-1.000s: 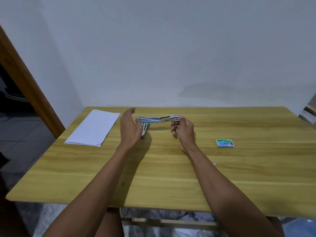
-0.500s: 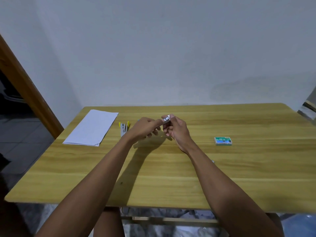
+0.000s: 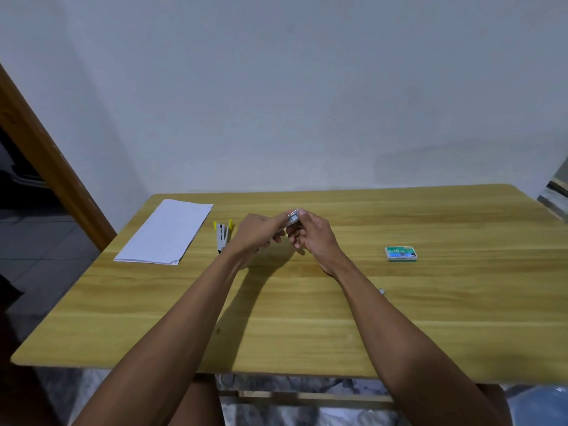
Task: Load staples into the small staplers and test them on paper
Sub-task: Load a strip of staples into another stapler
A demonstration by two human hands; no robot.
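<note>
Above the middle of the wooden table (image 3: 307, 318), my right hand (image 3: 316, 238) grips a small stapler (image 3: 293, 217). Only its silver metal end shows between the fingertips. My left hand (image 3: 256, 235) meets it from the left, and its fingertips pinch the same end. A second small stapler (image 3: 222, 235), grey with yellow tips, lies open on the table just left of my left hand. White paper (image 3: 166, 232) lies at the far left. A green box of staples (image 3: 401, 253) sits to the right of my right hand.
A small metal piece (image 3: 382, 291), perhaps a strip of staples, lies beside my right forearm. The white wall runs behind the table's far edge. A wooden door frame (image 3: 46, 155) stands on the left.
One second ago the blue stapler was spread wide open between my hands. It is now folded small, with my hands closed in together on it. The yellow stapler has come into view.
</note>
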